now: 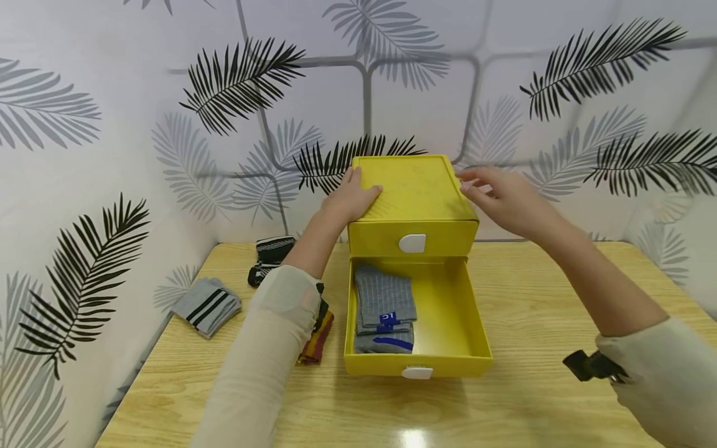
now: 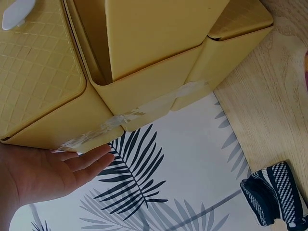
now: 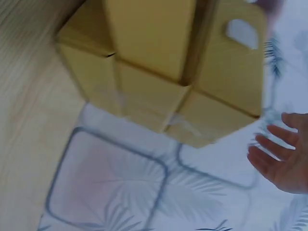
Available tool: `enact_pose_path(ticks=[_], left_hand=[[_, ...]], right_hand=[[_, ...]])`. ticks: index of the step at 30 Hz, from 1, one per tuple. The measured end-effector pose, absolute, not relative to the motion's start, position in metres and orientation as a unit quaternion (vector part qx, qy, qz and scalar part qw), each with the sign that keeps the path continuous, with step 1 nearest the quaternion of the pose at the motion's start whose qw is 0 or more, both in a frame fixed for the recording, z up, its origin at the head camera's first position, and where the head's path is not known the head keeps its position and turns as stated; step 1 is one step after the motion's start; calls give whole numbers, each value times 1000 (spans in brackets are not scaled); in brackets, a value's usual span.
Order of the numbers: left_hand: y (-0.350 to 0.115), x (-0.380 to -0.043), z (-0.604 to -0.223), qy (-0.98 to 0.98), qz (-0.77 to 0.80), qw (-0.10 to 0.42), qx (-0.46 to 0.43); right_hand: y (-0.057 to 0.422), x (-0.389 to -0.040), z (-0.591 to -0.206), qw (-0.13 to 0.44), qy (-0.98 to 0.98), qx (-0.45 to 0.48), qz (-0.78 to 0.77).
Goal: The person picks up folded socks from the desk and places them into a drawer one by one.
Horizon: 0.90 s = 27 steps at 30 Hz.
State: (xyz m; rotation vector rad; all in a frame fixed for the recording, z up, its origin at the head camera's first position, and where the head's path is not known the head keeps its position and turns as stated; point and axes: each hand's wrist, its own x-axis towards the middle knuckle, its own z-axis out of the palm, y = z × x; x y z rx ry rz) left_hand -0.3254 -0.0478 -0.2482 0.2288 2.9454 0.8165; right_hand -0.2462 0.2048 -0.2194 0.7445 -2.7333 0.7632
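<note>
A yellow drawer box (image 1: 414, 186) with stacked drawers stands against the wall. Its upper drawer (image 1: 375, 239) is closed; the drawer below (image 1: 448, 311) is pulled out. Folded grey ribbed socks (image 1: 386, 295) with a blue label lie in that drawer's left half. My left hand (image 1: 350, 199) rests at the box's upper left edge, thumb on the top; the left wrist view shows its fingers (image 2: 89, 162) extended along the side. At the upper right edge is my right hand (image 1: 498, 196), its fingers loosely bent and holding nothing; in the right wrist view it is apart from the box.
Grey socks with black stripes (image 1: 208, 306) lie folded on the wooden table (image 1: 538, 386), left of the box. Black-and-white patterned socks (image 1: 273, 250) sit farther back, and red-and-yellow socks (image 1: 317, 341) are partly hidden by my left sleeve. A leaf-patterned wall covering (image 1: 313, 124) stands behind.
</note>
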Motion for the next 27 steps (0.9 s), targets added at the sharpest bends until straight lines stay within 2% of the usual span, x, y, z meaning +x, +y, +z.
enact_pose_path(ticks=[2,8,20,23,27], left_hand=[[-49,-325,-248,960,268,38,74],[-48,-326,-247,958,273,42,78],[-48,-328,-249,954,285,33,83],[-49,-328,-250,949,303,16,84],[-50,-329,-254,928,362,-42,73]], right_hand=[[204,-262,-224,116,-945,215,216],[201,-297,-234,64,-966,169,185],[204,-313,-238,-9,-974,153,167],[204,-313,-238,-21,-973,150,175],[204,-313,-240,-23,-969,156,191]])
